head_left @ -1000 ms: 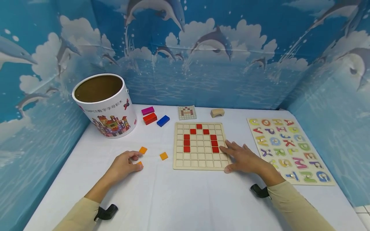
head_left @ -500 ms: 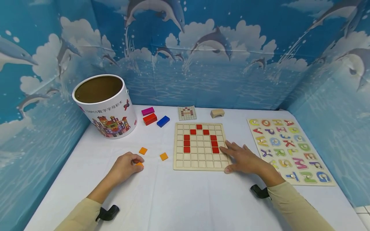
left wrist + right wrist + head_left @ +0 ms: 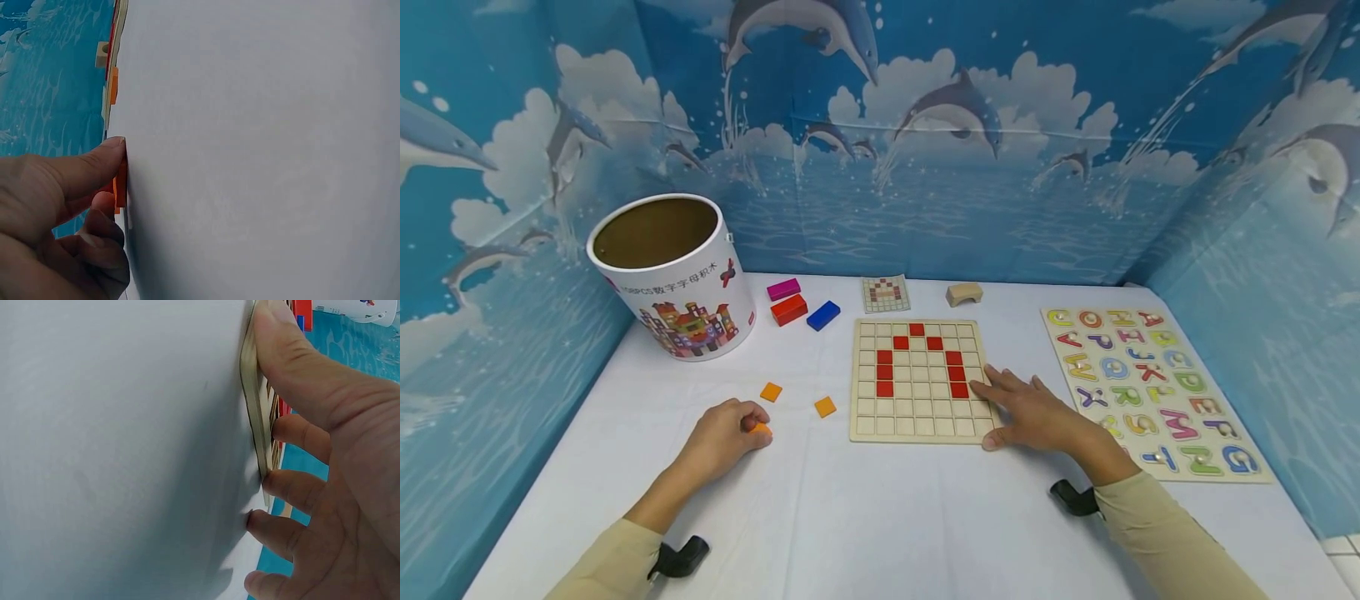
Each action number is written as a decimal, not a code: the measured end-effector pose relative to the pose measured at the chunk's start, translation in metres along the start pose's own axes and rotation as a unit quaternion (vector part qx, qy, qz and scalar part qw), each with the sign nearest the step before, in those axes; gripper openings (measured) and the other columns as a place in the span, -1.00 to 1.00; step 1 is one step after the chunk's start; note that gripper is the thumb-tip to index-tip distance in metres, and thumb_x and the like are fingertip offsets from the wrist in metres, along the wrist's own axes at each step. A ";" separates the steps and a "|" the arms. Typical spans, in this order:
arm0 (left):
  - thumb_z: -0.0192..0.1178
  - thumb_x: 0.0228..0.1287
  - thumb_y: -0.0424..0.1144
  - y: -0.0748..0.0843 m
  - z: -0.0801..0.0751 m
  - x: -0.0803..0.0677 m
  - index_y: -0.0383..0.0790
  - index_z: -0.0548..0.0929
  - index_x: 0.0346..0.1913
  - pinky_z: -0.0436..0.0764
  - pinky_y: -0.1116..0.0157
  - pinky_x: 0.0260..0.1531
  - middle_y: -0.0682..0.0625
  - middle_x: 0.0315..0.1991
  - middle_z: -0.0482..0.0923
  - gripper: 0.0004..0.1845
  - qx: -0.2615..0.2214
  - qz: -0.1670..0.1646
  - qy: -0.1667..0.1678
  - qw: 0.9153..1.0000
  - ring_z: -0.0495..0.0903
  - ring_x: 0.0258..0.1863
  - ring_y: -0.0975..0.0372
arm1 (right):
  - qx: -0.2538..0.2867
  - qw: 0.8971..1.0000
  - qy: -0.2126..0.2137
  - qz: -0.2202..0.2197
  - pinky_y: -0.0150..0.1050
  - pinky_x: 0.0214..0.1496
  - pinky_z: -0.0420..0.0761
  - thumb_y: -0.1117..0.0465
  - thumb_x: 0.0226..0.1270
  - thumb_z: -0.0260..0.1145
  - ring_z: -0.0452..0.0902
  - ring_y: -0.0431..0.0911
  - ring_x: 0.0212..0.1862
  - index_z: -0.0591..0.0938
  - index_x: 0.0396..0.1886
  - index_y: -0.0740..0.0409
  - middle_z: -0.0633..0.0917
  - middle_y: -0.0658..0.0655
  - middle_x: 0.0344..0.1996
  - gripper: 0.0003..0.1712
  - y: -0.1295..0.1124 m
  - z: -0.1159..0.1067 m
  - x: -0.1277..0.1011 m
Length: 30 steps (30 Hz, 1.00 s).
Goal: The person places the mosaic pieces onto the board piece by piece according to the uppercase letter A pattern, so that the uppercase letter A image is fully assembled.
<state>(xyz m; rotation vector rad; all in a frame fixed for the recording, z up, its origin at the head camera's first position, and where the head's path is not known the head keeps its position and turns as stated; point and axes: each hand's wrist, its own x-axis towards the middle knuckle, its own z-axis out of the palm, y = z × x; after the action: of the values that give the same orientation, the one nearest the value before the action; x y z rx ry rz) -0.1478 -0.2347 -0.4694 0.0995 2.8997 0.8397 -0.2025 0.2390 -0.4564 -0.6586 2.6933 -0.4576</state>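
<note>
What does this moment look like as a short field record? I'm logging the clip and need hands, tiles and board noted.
left hand: pinches an orange tile on the white table
right hand: rests flat on the grid board's right edge
board: red tiles form an arch
loose tiles: two orange, left of the board
behind: bucket, alphabet puzzle at right

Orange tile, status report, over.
Left hand pinches orange tile on table. Right hand flat, steadying grid board. Nothing between tile and board.
</note>
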 end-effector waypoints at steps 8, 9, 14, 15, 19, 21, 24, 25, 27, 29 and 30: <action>0.49 0.18 -0.21 -0.002 0.000 0.000 -0.05 0.59 -0.21 0.35 0.25 -0.37 0.03 -0.43 0.44 -0.75 0.007 0.019 -0.001 1.000 0.38 -0.44 0.20 | -0.001 1.000 0.001 0.005 0.46 0.46 -0.14 -0.37 0.05 0.48 -0.07 0.36 0.58 0.31 0.57 0.05 0.11 0.30 0.60 0.16 0.000 0.000 0.001; 0.49 0.19 -0.20 -0.003 0.000 0.000 -0.04 0.57 -0.20 0.33 0.26 -0.39 0.04 -0.46 0.42 -0.74 0.010 0.022 -0.002 1.000 0.37 -0.46 0.21 | -0.001 1.000 0.001 0.005 0.46 0.46 -0.14 -0.37 0.05 0.48 -0.07 0.36 0.58 0.31 0.57 0.05 0.11 0.30 0.60 0.16 0.000 0.001 0.001; 0.52 0.15 -0.12 -0.004 0.001 0.000 -0.01 0.56 -0.19 0.29 0.28 -0.44 0.05 -0.53 0.36 -0.69 -0.007 0.009 -0.005 1.000 0.35 -0.50 0.21 | 0.001 1.000 0.001 0.004 0.45 0.46 -0.14 -0.36 0.05 0.48 -0.07 0.36 0.58 0.31 0.57 0.05 0.11 0.30 0.60 0.16 0.000 0.000 0.001; 0.53 0.13 -0.11 -0.004 0.001 0.000 -0.03 0.57 -0.19 0.29 0.28 -0.44 0.05 -0.52 0.36 -0.68 -0.021 0.002 -0.003 1.000 0.35 -0.49 0.21 | 0.002 1.000 0.001 0.004 0.45 0.47 -0.14 -0.36 0.05 0.48 -0.07 0.35 0.58 0.31 0.57 0.05 0.11 0.30 0.60 0.16 0.001 0.000 0.001; 0.54 0.13 -0.15 0.000 -0.001 0.005 -0.12 0.63 -0.13 0.44 0.31 -0.48 0.01 -0.51 0.47 -0.66 -0.128 -0.050 0.005 0.991 0.45 -0.52 0.20 | 0.004 1.000 0.000 0.003 0.45 0.46 -0.14 -0.36 0.05 0.48 -0.08 0.35 0.59 0.30 0.58 0.05 0.10 0.30 0.60 0.16 0.001 0.000 0.001; 0.52 0.17 -0.17 0.003 -0.002 0.009 -0.17 0.63 -0.07 0.50 0.32 -0.50 -0.02 -0.49 0.53 -0.66 -0.182 -0.074 0.009 0.981 0.52 -0.54 0.19 | 0.005 1.000 0.000 0.003 0.45 0.47 -0.14 -0.36 0.06 0.48 -0.08 0.35 0.59 0.30 0.58 0.04 0.09 0.30 0.60 0.16 0.001 0.000 0.001; 0.49 0.21 -0.21 0.009 -0.002 0.014 -0.25 0.63 0.02 0.58 0.36 -0.45 -0.06 -0.44 0.59 -0.62 -0.251 -0.102 0.012 0.962 0.60 -0.54 0.19 | 0.005 1.000 0.000 0.001 0.46 0.47 -0.14 -0.35 0.06 0.48 -0.08 0.35 0.59 0.30 0.58 0.05 0.10 0.31 0.60 0.16 0.001 0.000 0.001; 0.48 0.22 -0.21 0.012 -0.002 0.016 -0.26 0.62 0.04 0.61 0.38 -0.42 -0.07 -0.41 0.61 -0.61 -0.268 -0.109 0.014 0.957 0.62 -0.52 0.20 | 0.006 1.000 0.000 0.001 0.46 0.47 -0.14 -0.35 0.07 0.48 -0.08 0.35 0.59 0.30 0.58 0.05 0.10 0.31 0.60 0.15 0.001 0.000 0.001; 0.47 0.24 -0.23 0.021 -0.001 0.020 -0.30 0.61 0.08 0.65 0.39 -0.37 -0.09 -0.35 0.64 -0.59 -0.304 -0.118 0.015 0.945 0.65 -0.48 0.21 | 0.006 1.000 0.001 0.000 0.46 0.46 -0.14 -0.34 0.07 0.48 -0.08 0.36 0.58 0.30 0.57 0.05 0.10 0.32 0.60 0.15 0.001 0.000 0.001; 0.46 0.25 -0.25 0.031 0.003 0.025 -0.29 0.61 0.10 0.68 0.40 -0.32 -0.10 -0.30 0.67 -0.59 -0.334 -0.127 0.015 0.934 0.68 -0.43 0.21 | 0.007 1.000 0.001 0.001 0.46 0.46 -0.14 -0.34 0.07 0.48 -0.08 0.36 0.58 0.31 0.57 0.05 0.10 0.32 0.60 0.14 0.001 0.001 0.001; 0.46 0.25 -0.25 0.037 0.005 0.028 -0.28 0.61 0.10 0.69 0.39 -0.30 -0.11 -0.27 0.68 -0.59 -0.348 -0.130 0.014 0.928 0.69 -0.41 0.21 | 0.007 1.000 0.002 0.002 0.46 0.46 -0.14 -0.33 0.07 0.48 -0.08 0.36 0.58 0.31 0.57 0.05 0.10 0.32 0.60 0.14 0.001 0.001 0.001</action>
<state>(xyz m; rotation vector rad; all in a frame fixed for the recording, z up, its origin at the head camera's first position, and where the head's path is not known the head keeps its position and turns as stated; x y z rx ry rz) -0.1737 -0.1981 -0.4565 -0.3536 2.3726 1.7343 -0.2034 0.2393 -0.4577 -0.6487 2.6913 -0.4773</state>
